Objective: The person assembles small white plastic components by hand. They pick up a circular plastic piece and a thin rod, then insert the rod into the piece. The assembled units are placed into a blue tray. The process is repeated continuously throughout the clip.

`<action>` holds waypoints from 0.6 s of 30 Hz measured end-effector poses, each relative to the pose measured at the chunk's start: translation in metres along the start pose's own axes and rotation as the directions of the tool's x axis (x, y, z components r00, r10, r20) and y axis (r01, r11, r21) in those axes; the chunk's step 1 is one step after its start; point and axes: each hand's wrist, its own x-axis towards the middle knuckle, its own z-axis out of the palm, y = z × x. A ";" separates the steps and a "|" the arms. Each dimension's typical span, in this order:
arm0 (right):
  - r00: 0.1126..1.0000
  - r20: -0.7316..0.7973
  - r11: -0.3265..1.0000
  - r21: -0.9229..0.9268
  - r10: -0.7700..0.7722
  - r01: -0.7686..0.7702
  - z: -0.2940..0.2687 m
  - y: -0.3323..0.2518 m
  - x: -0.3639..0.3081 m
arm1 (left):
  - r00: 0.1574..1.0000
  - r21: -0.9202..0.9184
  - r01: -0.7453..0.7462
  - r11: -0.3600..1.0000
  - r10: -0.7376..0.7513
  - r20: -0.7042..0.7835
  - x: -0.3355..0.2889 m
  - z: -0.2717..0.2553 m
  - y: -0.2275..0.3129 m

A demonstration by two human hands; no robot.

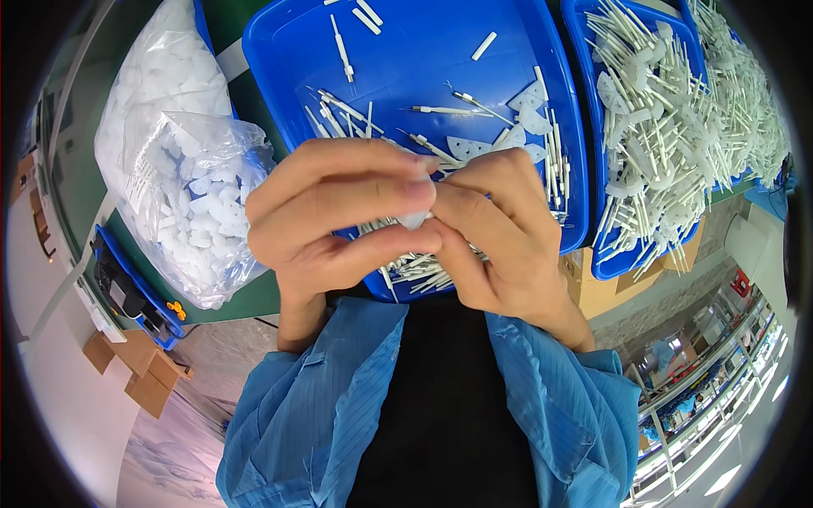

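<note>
My left hand [339,207] is closed, its thumb and fingers pinching a small translucent white plastic piece [413,219]. My right hand [508,233] meets it fingertip to fingertip, also in a pinch; whatever lies between its fingers is mostly hidden. Both hands are over the near part of a blue tray [406,80]. In that tray lie thin white rods with metal tips, such as one white rod [342,49] on the far left side, and flat fan-shaped translucent pieces [466,148]. More white rods [423,269] are heaped below my hands.
At the left, a clear plastic bag [182,161] bulges with white plastic pieces. A second blue tray [599,152] on the right is piled with rods joined to fan-shaped pieces, with a further heap [745,118] beyond. Cardboard [584,279] shows below it.
</note>
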 end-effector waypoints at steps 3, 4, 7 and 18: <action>0.995 0.084 0.998 -0.047 0.048 -0.045 -0.012 -0.003 0.001 | 0.996 -0.058 0.091 0.994 -0.092 -0.015 0.002 0.001 0.004; 0.993 0.098 0.998 -0.019 0.067 -0.066 -0.013 -0.002 0.001 | 0.994 -0.104 0.109 0.989 -0.111 -0.015 0.001 0.002 0.003; 0.967 0.144 0.924 0.295 0.208 -0.243 -0.015 -0.003 0.005 | 0.991 -0.177 0.126 0.976 -0.131 -0.015 -0.002 0.004 0.001; 0.863 0.122 0.821 0.268 0.490 -0.504 -0.014 -0.008 0.014 | 0.960 0.105 -0.251 0.962 0.233 0.158 0.002 0.000 -0.002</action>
